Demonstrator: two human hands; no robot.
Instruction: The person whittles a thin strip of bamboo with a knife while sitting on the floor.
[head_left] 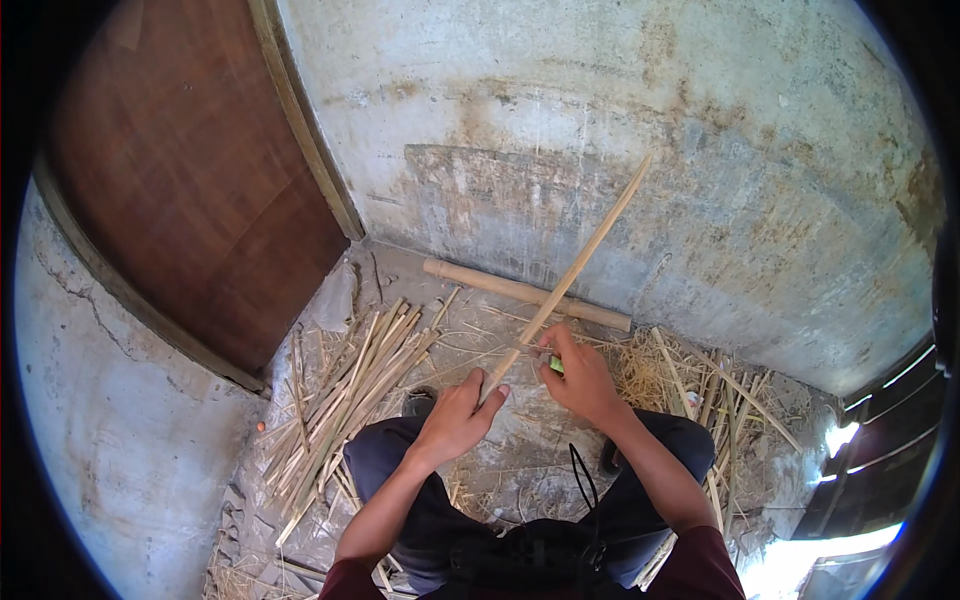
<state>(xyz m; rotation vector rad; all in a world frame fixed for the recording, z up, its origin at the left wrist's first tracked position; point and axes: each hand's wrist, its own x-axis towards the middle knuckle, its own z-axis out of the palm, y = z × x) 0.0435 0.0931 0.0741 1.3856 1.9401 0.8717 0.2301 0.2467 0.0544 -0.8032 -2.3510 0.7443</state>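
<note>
A long, pale bamboo strip (pixel 585 255) slants up and away to the right, narrowing toward its far end. My left hand (pixel 461 416) is closed around its near end, thumb along the strip. Just right of the strip, my right hand (pixel 584 380) is closed on a small green-handled knife (pixel 556 365). Its blade is hard to make out where it meets the strip, close to my fingers. Both hands are over the floor between my bent knees.
Bamboo strips (pixel 350 400) lie piled at left; shavings (pixel 645 375) and more strips (pixel 735 410) are at right. A thick bamboo pole (pixel 500 283) rests along the foot of the stained wall (pixel 600 90). A brown door (pixel 190 170) stands at far left.
</note>
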